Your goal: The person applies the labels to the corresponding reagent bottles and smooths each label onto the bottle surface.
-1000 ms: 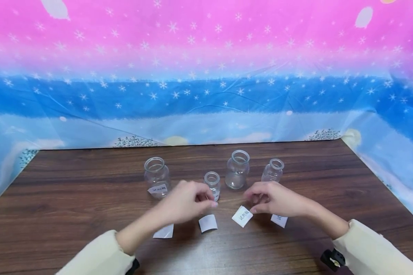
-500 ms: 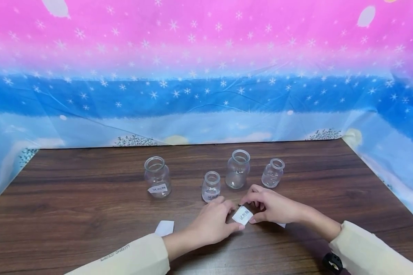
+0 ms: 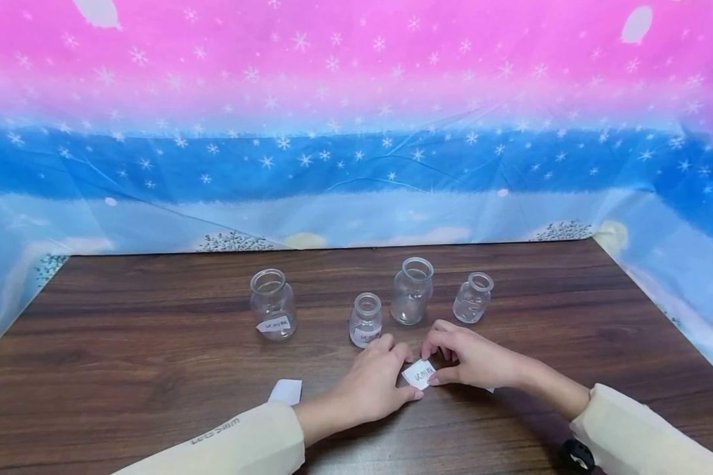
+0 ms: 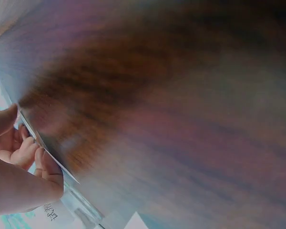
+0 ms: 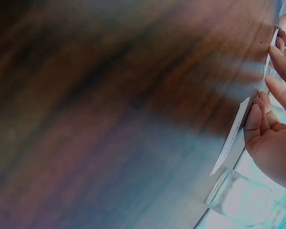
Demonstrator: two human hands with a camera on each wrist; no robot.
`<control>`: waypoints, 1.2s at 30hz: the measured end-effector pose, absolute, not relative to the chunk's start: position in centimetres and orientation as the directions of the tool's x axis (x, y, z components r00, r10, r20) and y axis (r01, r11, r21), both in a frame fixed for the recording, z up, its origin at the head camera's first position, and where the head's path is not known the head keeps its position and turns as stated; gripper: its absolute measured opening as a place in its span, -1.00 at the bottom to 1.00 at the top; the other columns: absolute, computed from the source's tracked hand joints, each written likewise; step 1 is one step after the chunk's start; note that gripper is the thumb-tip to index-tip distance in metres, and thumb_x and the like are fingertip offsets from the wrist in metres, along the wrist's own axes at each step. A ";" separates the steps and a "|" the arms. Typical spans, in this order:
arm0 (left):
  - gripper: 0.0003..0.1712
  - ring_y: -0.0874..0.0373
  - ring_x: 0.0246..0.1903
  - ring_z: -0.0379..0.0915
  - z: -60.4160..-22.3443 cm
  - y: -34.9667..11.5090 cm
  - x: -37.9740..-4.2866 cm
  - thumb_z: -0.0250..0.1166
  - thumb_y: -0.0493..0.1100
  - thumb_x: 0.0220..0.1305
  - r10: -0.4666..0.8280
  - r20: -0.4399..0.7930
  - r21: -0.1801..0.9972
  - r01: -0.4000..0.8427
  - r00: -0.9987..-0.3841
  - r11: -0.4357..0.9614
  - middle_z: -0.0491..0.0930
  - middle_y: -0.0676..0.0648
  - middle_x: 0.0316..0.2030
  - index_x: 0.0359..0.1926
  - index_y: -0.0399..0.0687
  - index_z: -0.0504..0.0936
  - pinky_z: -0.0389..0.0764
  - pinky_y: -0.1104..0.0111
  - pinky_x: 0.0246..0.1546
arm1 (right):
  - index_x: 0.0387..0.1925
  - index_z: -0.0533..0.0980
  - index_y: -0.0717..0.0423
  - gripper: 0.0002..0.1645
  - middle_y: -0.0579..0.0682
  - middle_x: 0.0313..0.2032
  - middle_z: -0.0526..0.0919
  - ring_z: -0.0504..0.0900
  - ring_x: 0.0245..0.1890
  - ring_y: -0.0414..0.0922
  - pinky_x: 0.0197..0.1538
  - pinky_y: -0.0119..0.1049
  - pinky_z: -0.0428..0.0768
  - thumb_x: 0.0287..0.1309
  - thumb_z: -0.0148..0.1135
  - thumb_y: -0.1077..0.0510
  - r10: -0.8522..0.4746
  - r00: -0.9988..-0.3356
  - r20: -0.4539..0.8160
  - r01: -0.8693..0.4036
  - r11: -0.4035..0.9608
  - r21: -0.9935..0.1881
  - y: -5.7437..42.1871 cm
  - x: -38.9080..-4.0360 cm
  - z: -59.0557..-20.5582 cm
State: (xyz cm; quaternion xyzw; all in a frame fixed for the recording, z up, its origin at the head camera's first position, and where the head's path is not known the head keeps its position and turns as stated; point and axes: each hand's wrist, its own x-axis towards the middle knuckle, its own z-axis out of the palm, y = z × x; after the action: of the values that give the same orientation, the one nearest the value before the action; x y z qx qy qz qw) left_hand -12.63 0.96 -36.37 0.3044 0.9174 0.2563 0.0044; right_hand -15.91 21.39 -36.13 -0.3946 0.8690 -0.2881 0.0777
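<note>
A white paper label (image 3: 418, 375) with handwritten characters lies between my two hands near the front of the table. My right hand (image 3: 475, 359) pinches at its right side, thumb on the right corner and index finger by the upper edge. From the left, my left hand (image 3: 373, 382) touches its edge, thumb and index finger spread. Just behind stands a small glass jar (image 3: 365, 323) with a label stuck on it. A larger glass jar (image 3: 272, 307) at the left also bears a label. Another label (image 5: 231, 136) shows under my right hand in the right wrist view.
Behind the hands stand a larger unlabelled glass jar (image 3: 412, 297) and a smaller one (image 3: 473, 300). At the left, a blank-looking white label (image 3: 285, 391) lies by the sleeve. A snowflake-patterned cloth (image 3: 356, 152) hangs along the table's back edge.
My left hand has come from beside the small jar rightward and toward me to the label's left edge. My right hand stays at the label, its index finger now closer to the upper edge.
</note>
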 end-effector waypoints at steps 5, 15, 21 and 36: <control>-0.62 0.23 -0.39 0.25 -36.4 1.0 -12.6 0.43 -0.05 -0.07 0.572 0.173 0.438 0.582 -0.802 0.685 0.34 0.08 -0.42 -0.25 -0.11 0.53 0.33 0.44 -0.34 | -0.22 0.48 0.03 -0.65 -0.13 -0.35 0.36 0.35 -0.44 -0.25 -0.39 -0.41 0.42 -0.09 0.39 0.15 -0.740 -0.665 0.101 -0.649 0.505 -0.569 21.5 -15.9 -36.2; -0.69 0.23 -0.38 0.26 -36.5 1.0 -12.9 0.40 -0.10 -0.04 0.589 0.163 0.426 0.595 -0.792 0.682 0.35 0.08 -0.41 -0.28 -0.10 0.52 0.34 0.44 -0.34 | -0.24 0.48 0.03 -0.70 -0.14 -0.33 0.37 0.35 -0.44 -0.26 -0.39 -0.41 0.42 -0.07 0.34 0.25 -0.749 -0.658 0.075 -0.638 0.502 -0.585 21.5 -15.9 -36.0; -0.65 0.22 -0.38 0.26 -36.6 1.0 -12.8 0.39 -0.04 -0.02 0.588 0.178 0.422 0.601 -0.789 0.678 0.35 0.07 -0.40 -0.25 -0.11 0.53 0.35 0.43 -0.32 | -0.30 0.46 0.04 -0.74 -0.15 -0.38 0.35 0.34 -0.44 -0.27 -0.37 -0.42 0.41 -0.08 0.34 0.26 -0.741 -0.669 0.062 -0.628 0.519 -0.580 21.4 -15.9 -35.9; -0.72 0.23 -0.41 0.26 -36.6 1.1 -12.9 0.37 -0.07 0.01 0.605 0.193 0.372 0.628 -0.773 0.683 0.34 0.09 -0.43 -0.30 -0.06 0.49 0.32 0.44 -0.38 | -0.28 0.45 0.04 -0.69 -0.17 -0.40 0.36 0.35 -0.43 -0.27 -0.36 -0.42 0.40 -0.09 0.37 0.22 -0.726 -0.685 0.064 -0.614 0.527 -0.587 21.4 -15.8 -36.0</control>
State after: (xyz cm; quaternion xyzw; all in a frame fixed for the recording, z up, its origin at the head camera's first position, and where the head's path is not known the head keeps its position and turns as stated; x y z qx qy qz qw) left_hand -12.93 1.13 -36.56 0.3362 0.9170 0.2130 -0.0274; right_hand -15.78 21.42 -35.99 -0.3856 0.8688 -0.2960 0.0947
